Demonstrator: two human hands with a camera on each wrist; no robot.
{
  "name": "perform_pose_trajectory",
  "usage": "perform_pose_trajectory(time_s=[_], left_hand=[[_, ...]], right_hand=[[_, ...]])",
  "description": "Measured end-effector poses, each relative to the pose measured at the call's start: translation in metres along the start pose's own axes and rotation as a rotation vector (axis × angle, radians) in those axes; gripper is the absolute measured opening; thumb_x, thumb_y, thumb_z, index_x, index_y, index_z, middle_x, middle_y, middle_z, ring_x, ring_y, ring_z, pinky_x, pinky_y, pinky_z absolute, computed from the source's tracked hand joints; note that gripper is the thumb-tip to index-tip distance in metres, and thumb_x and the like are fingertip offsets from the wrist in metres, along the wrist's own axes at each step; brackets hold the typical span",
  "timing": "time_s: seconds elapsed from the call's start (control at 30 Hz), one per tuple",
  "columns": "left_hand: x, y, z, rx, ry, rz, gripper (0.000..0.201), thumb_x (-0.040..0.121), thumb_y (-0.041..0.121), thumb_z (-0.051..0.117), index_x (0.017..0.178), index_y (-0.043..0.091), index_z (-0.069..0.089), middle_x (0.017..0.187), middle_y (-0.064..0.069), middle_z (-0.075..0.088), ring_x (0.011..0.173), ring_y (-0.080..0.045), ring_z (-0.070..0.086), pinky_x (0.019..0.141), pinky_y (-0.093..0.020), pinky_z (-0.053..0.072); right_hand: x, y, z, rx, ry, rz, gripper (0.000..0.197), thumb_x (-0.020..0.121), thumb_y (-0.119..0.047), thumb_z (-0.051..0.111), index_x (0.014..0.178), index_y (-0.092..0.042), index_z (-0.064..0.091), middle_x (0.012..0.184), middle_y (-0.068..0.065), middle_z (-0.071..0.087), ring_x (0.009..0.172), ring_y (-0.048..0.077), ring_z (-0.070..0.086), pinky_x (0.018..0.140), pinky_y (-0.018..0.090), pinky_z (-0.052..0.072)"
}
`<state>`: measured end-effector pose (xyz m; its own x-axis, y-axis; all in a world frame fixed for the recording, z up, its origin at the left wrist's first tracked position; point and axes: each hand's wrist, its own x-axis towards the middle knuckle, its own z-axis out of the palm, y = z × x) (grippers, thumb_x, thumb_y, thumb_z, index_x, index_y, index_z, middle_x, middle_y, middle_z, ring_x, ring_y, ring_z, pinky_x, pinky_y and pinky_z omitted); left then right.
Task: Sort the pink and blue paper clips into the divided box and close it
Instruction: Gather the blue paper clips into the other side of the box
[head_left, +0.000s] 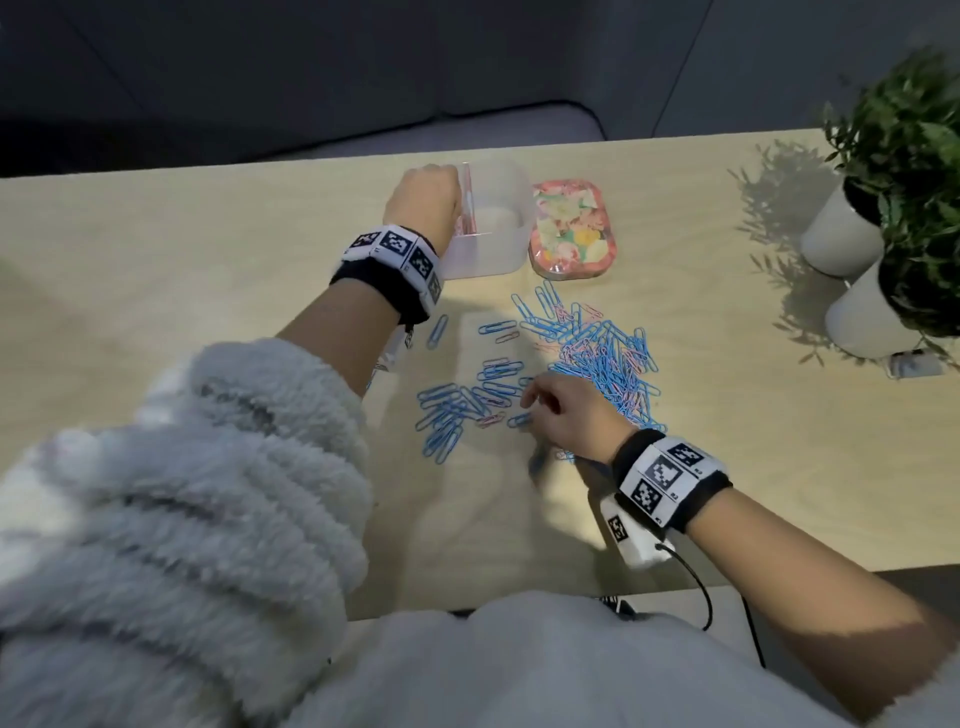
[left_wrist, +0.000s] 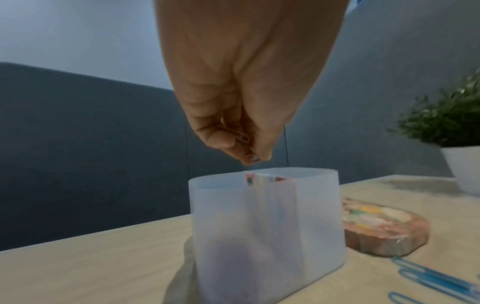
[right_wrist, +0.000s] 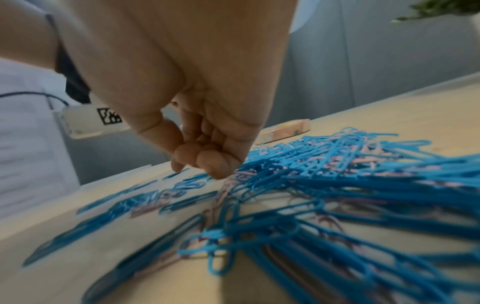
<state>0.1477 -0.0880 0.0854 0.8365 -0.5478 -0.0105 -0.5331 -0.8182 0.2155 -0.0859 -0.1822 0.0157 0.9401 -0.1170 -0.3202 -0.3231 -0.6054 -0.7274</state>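
A translucent divided box (head_left: 498, 252) (left_wrist: 259, 226) stands open at the back of the table. Its floral lid (head_left: 571, 228) (left_wrist: 381, 226) lies flat to its right. My left hand (head_left: 423, 202) (left_wrist: 253, 159) hovers just above the box's left compartment and pinches a pink paper clip (left_wrist: 245, 139) between thumb and fingers. A heap of blue and pink clips (head_left: 608, 358) (right_wrist: 337, 174) lies in the middle, with a smaller scatter of mostly blue clips (head_left: 452, 415) to its left. My right hand (head_left: 535, 405) (right_wrist: 207, 170) is down between them, fingertips bunched on the table. Whether it holds a clip is hidden.
Two white pots with green plants (head_left: 841, 234) (head_left: 872, 322) stand at the right end of the wooden table. A lone blue clip (head_left: 437, 331) lies under my left wrist. The table's near edge is close to my body, and a dark cable hangs from my right wrist.
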Motion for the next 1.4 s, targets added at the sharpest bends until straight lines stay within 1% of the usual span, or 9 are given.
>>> perform_pose_trajectory(time_s=[0.13, 0.23, 0.3, 0.5, 0.63, 0.8, 1.03, 1.23, 1.4], left_hand=[[-0.001, -0.006, 0.015, -0.038, -0.067, 0.011, 0.028, 0.092, 0.006, 0.043, 0.116, -0.002, 0.055, 0.123, -0.024, 0.055, 0.116, -0.038, 0.049, 0.097, -0.044, 0.040], [-0.029, -0.004, 0.021, -0.107, 0.138, 0.111, 0.027, 0.088, 0.009, 0.043, 0.108, 0.002, 0.060, 0.124, -0.017, 0.056, 0.120, -0.033, 0.045, 0.097, -0.041, 0.037], [-0.059, -0.001, 0.030, -0.064, 0.174, 0.173, 0.022, 0.086, 0.014, 0.047, 0.100, 0.009, 0.064, 0.112, -0.012, 0.062, 0.110, -0.033, 0.051, 0.087, -0.040, 0.038], [-0.137, -0.011, 0.077, -0.080, -0.289, 0.178, 0.022, 0.083, 0.036, 0.062, 0.095, 0.017, 0.065, 0.100, -0.007, 0.062, 0.099, -0.029, 0.054, 0.085, -0.039, 0.042], [-0.157, -0.026, 0.084, -0.130, -0.247, 0.089, 0.021, 0.083, 0.032, 0.063, 0.092, 0.014, 0.064, 0.098, -0.008, 0.060, 0.098, -0.028, 0.052, 0.084, -0.038, 0.040], [-0.167, -0.032, 0.083, -0.141, -0.134, 0.101, 0.015, 0.087, 0.025, 0.059, 0.094, 0.013, 0.066, 0.100, -0.008, 0.061, 0.096, -0.030, 0.052, 0.085, -0.038, 0.039], [-0.179, 0.009, 0.098, -0.116, -0.258, 0.202, 0.024, 0.083, 0.034, 0.061, 0.091, 0.011, 0.064, 0.099, -0.009, 0.059, 0.094, -0.029, 0.051, 0.081, -0.038, 0.036], [-0.178, 0.010, 0.089, -0.086, -0.401, 0.284, 0.022, 0.072, 0.021, 0.040, 0.061, 0.011, 0.057, 0.054, -0.005, 0.057, 0.045, -0.024, 0.056, 0.042, -0.023, 0.040], [-0.188, 0.006, 0.083, -0.124, -0.356, 0.257, 0.029, 0.094, 0.015, 0.034, 0.103, 0.002, 0.058, 0.101, -0.017, 0.060, 0.096, -0.031, 0.055, 0.084, -0.038, 0.041]], right_hand=[[0.006, -0.002, -0.006, 0.105, 0.074, 0.054, 0.020, 0.085, 0.000, 0.049, 0.068, -0.005, 0.059, 0.071, 0.006, 0.056, 0.065, 0.014, 0.046, 0.056, 0.012, 0.035], [0.018, -0.003, -0.005, 0.222, 0.097, 0.143, 0.038, 0.088, 0.003, 0.041, 0.056, -0.017, 0.046, 0.060, -0.003, 0.050, 0.055, 0.005, 0.046, 0.052, 0.012, 0.037], [0.026, -0.004, -0.001, 0.302, 0.097, 0.190, 0.036, 0.088, 0.002, 0.037, 0.058, -0.015, 0.049, 0.060, 0.002, 0.051, 0.054, 0.007, 0.049, 0.054, 0.020, 0.039], [0.034, -0.009, 0.013, -0.173, 0.011, 0.012, 0.013, 0.083, -0.018, 0.061, 0.091, -0.008, 0.062, 0.085, 0.010, 0.061, 0.080, 0.022, 0.052, 0.070, 0.028, 0.037], [0.034, -0.004, 0.013, -0.266, 0.019, 0.040, 0.011, 0.085, -0.017, 0.058, 0.091, -0.008, 0.060, 0.094, 0.014, 0.066, 0.089, 0.031, 0.059, 0.075, 0.035, 0.044], [0.027, 0.005, 0.002, -0.162, 0.138, 0.097, 0.011, 0.085, -0.010, 0.054, 0.085, -0.003, 0.061, 0.075, 0.008, 0.056, 0.074, 0.022, 0.049, 0.070, 0.033, 0.043], [0.035, -0.005, 0.014, -0.094, 0.189, 0.106, 0.012, 0.080, -0.015, 0.058, 0.075, -0.006, 0.063, 0.071, 0.006, 0.057, 0.076, 0.028, 0.057, 0.065, 0.028, 0.039], [0.034, -0.007, 0.023, -0.264, 0.120, 0.161, 0.011, 0.082, -0.025, 0.062, 0.080, -0.015, 0.059, 0.087, 0.006, 0.066, 0.085, 0.026, 0.059, 0.071, 0.031, 0.041], [0.033, -0.002, 0.010, 0.052, 0.081, 0.148, 0.015, 0.085, -0.013, 0.058, 0.072, -0.007, 0.059, 0.067, 0.005, 0.055, 0.066, 0.018, 0.051, 0.066, 0.030, 0.042]])
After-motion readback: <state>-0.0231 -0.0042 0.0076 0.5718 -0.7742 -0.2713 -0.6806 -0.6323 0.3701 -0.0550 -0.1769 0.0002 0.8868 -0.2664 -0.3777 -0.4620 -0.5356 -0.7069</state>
